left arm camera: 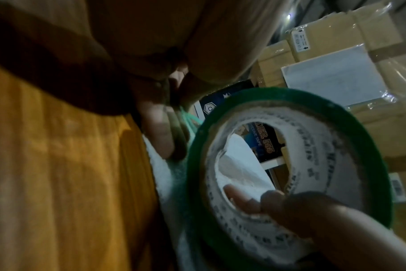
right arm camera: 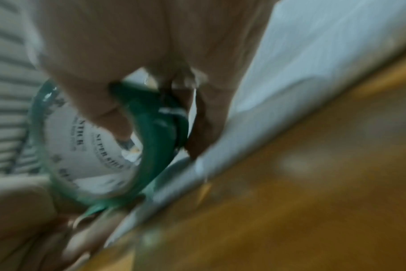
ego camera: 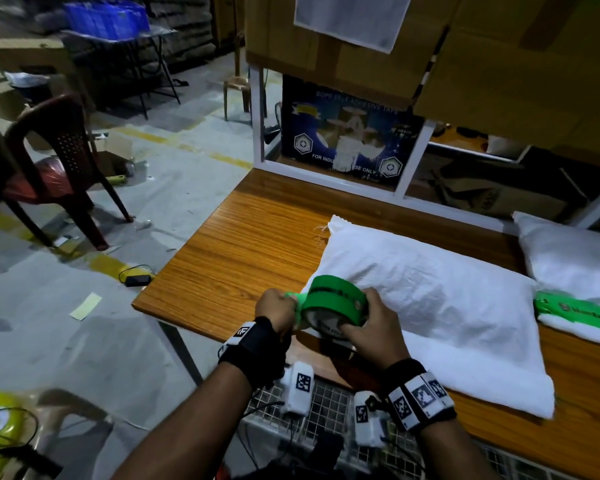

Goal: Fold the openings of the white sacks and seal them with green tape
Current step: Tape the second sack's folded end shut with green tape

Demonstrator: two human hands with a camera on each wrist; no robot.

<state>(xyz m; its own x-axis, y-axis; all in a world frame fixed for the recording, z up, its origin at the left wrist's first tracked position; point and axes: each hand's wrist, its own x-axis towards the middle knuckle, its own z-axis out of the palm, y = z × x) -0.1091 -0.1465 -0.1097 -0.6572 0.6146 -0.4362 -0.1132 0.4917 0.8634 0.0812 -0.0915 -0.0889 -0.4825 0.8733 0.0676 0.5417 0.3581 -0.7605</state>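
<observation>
A filled white sack lies on the wooden table, its near-left corner under my hands. My right hand grips a roll of green tape, fingers through the core and thumb over the outside; the roll fills the left wrist view, and the blurred right wrist view also shows the roll. My left hand pinches the free end of the tape just left of the roll, at the sack's edge. A second white sack at the right carries a green tape strip.
A white-framed shelf holds a blue tape carton behind the table, with cardboard boxes above. A red plastic chair stands on the floor at left. A wire-mesh rack sits under the table's near edge.
</observation>
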